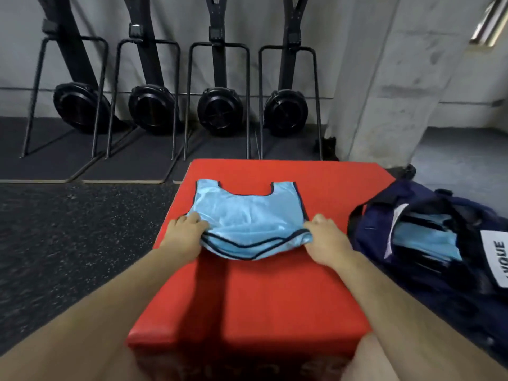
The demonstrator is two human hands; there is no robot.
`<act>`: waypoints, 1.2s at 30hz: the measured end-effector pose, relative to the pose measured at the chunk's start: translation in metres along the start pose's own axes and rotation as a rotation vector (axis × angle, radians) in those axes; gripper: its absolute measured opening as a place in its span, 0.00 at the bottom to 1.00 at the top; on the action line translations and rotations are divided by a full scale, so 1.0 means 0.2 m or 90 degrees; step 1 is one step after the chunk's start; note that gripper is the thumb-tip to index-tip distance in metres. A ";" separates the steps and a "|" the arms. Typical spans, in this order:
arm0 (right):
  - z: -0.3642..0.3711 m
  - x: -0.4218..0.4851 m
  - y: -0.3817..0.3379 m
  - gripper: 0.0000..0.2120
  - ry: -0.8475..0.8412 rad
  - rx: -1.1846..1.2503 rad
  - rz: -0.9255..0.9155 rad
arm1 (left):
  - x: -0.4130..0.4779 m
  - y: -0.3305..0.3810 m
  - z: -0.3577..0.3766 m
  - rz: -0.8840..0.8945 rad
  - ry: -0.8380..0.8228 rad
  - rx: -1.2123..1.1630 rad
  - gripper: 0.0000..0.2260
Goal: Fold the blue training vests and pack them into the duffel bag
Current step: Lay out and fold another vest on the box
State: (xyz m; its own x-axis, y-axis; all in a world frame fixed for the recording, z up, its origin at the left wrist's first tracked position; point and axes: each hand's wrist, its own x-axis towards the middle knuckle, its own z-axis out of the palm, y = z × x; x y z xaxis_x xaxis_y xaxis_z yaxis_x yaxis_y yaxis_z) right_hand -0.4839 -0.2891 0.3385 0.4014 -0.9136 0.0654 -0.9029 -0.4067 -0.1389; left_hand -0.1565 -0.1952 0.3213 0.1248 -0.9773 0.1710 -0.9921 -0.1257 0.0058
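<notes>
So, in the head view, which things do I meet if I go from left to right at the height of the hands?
Speckled floor → left hand → blue vest → right hand → duffel bag.

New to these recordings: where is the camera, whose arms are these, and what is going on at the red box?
No machine here: a person works bare-handed, and the one picture comes from a camera on their head, looking forward and down. A light blue training vest lies on a red padded box. The left hand and right hand each grip its near hem. On the right sits an open navy duffel bag with more blue vests inside. Black exercise machines stand along the wall.
</notes>
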 end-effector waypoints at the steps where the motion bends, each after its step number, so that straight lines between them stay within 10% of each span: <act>1: 0.08 -0.04 -0.01 0.13 -0.051 -0.003 0.011 | -0.04 0.02 0.08 -0.022 -0.074 -0.026 0.18; 27: 0.35 0.40 -0.02 0.30 -0.003 -0.008 0.018 | 0.34 -0.06 0.33 -0.008 -0.040 -0.106 0.30; 36: 0.21 0.10 0.01 0.16 -0.005 0.011 -0.190 | -0.01 -0.01 0.18 0.197 -0.007 -0.124 0.25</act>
State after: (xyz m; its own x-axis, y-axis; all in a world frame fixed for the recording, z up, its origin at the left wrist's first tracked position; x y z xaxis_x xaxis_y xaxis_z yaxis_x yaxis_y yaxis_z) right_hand -0.4714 -0.3088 0.2983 0.6501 -0.7534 0.0985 -0.7419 -0.6574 -0.1320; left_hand -0.1542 -0.1994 0.2850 -0.1834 -0.9658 0.1831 -0.9669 0.2109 0.1437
